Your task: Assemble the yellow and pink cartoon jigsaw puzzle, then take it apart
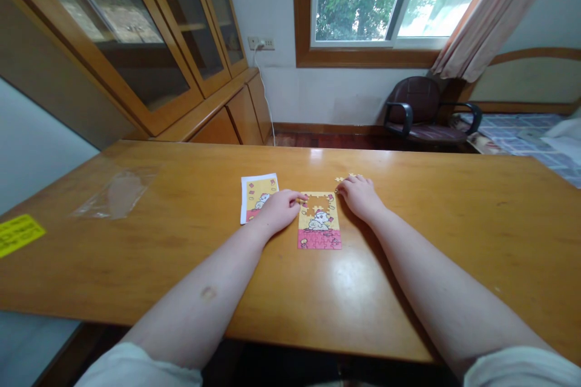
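Note:
A partly assembled jigsaw puzzle [318, 239], yellow above and pink below with a white cartoon animal, lies flat on the table. A gap in its upper part shows bare wood. My left hand [284, 208] rests at the puzzle's upper left, its index finger stretched onto the edge; it holds nothing visible. Beside the upper right corner, my right hand [361, 195] is closed, fingertips bent down; what they grip, if anything, is hidden. Loose puzzle pieces [339, 179] lie just beyond it. Under my left wrist, a printed reference picture [258, 187] is partly covered.
The wooden table [181, 242] spans the view. On its left are a clear plastic bag [118, 193] and a yellow label [20, 234]. Beyond stand a glass-door cabinet [181, 30], an armchair [420, 109] and a bed [521, 139], with a window [363, 0] behind.

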